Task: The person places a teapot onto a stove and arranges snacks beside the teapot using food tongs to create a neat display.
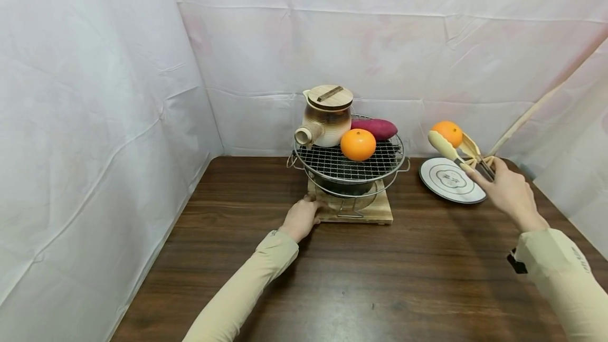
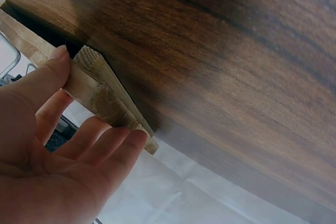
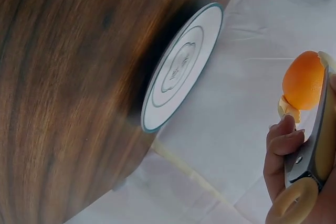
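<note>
My right hand point(image 1: 510, 189) grips a pair of tongs point(image 1: 485, 168) with cream tips. Between those tips an orange point(image 1: 447, 133) is pinched, held above the white plate point(image 3: 157, 100) on the right. My left hand point(image 1: 301, 218) holds the corner of a wooden board point(image 2: 107, 103), thumb on one edge and fingers along another. On that board stands a small grill with a round wire rack point(image 1: 332, 165). A second orange point(image 1: 358, 144), a purple sweet potato point(image 1: 380, 129) and a clay teapot point(image 1: 328, 120) with a wooden lid sit on the rack.
The dark wooden table point(image 1: 361, 278) runs under everything. Pale cloth point(image 1: 332, 41) hangs behind the table and at both sides. The teapot's handle point(image 1: 307, 134) points toward the front left, and wire handles point(image 1: 404, 165) stick out from the rack's sides.
</note>
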